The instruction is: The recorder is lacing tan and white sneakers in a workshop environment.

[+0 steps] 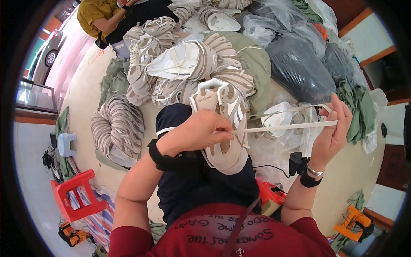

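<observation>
A beige-and-white shoe (227,160) lies over the dark-trousered lap (201,197), toe toward the person's body and collar reaching past the lap's far edge. The left hand (198,132) is right at the shoe, crossing the left side of its middle; its thumb and forefinger are closed together on a flat white lace (287,127). The right hand (330,135) is well out to the right, beyond the lap's right edge and apart from the shoe, its fingers bent around the lace. One strand runs taut and nearly level between the hands; another slants from the shoe's right side up to the right hand. Past the lap's far edge, a pile of similar shoes (182,58) stands close to the collar, with a dark plastic bag (302,64) farther right.
</observation>
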Demonstrator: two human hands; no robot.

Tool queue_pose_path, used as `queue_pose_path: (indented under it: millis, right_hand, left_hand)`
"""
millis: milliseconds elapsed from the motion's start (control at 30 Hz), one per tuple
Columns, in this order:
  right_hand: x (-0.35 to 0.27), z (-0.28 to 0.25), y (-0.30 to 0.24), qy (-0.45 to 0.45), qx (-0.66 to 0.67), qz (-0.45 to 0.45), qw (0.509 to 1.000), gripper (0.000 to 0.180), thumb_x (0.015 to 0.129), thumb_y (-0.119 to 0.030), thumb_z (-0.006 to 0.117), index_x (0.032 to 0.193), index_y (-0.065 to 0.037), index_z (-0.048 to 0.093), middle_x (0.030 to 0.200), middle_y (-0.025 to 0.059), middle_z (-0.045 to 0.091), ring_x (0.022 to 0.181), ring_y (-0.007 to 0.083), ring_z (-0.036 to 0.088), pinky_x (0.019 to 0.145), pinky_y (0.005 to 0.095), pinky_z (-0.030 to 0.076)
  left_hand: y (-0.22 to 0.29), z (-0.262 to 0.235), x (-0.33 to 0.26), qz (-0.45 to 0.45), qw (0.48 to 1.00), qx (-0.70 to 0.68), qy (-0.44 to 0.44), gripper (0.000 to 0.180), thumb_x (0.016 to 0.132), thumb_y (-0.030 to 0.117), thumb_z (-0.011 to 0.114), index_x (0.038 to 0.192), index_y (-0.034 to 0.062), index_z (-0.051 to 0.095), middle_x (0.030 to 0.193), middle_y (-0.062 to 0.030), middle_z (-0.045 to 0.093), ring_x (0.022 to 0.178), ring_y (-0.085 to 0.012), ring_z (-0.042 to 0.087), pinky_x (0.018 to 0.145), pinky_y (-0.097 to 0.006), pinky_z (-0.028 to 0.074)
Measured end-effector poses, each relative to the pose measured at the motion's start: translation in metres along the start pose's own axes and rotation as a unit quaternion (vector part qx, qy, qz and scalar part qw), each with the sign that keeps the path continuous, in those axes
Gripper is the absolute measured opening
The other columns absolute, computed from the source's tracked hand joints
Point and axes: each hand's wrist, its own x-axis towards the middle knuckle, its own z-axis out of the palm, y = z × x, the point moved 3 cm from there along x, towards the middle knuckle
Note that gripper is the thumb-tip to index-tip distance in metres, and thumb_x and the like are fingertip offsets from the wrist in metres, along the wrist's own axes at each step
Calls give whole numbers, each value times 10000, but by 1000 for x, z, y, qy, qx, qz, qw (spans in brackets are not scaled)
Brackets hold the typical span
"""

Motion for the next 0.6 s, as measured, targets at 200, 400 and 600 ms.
queue_pose_path:
  millis: [200, 400, 600]
  right_hand:
    - [-10, -1, 45, -5, -65, 44, 997, 292, 1006, -176, 516, 1200, -4, 649, 1135, 101, 547, 951, 175, 562, 869, 293, 445]
    - [-43, -16, 116, -44, -191, 132, 972, 306, 1013, -219, 493, 1161, -14, 665, 1053, 104, 561, 965, 232, 560, 883, 316, 426]
    - [-79, -40, 186, -1, -138, 239, 961, 365, 1017, -278, 471, 1117, 10, 671, 997, 144, 685, 935, 255, 633, 839, 354, 473]
  left_hand:
    - [105, 1, -13, 259, 954, -152, -16, 162, 897, 160, 672, 1015, 54, 710, 838, -75, 669, 743, -275, 622, 685, -368, 486]
    - [114, -11, -45, 215, 959, -168, -70, 250, 882, 113, 676, 1094, -15, 709, 742, -113, 642, 634, -260, 611, 577, -352, 475]
    - [95, -14, -80, 204, 923, -327, 1, 265, 881, 90, 651, 1111, -33, 697, 712, -75, 654, 558, -225, 588, 583, -318, 474]
